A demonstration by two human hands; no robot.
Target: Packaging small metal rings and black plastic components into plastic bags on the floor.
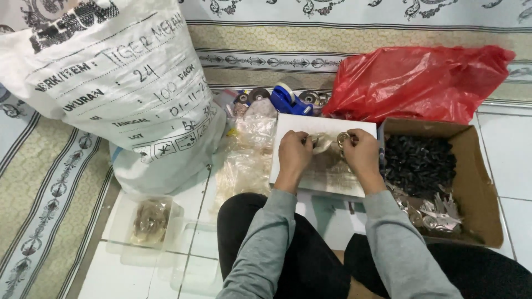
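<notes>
My left hand (pixel 293 152) and my right hand (pixel 361 152) are held together over a white box lid (pixel 327 127) on the floor. The right hand pinches a small round metal ring part (pixel 343 137). Fingers of the left hand close on a small pale piece (pixel 320 142) beside it. Grey sleeves cover both arms. What lies under the hands is partly hidden.
A large white printed sack (pixel 119 83) stands at the left, a red plastic bag (pixel 421 80) at the back right. A cardboard box (pixel 476 182) holds black small parts and metal pieces. Clear plastic bags (pixel 246 155), a blue tape dispenser (pixel 288 99) and a clear container (pixel 149 221) lie around.
</notes>
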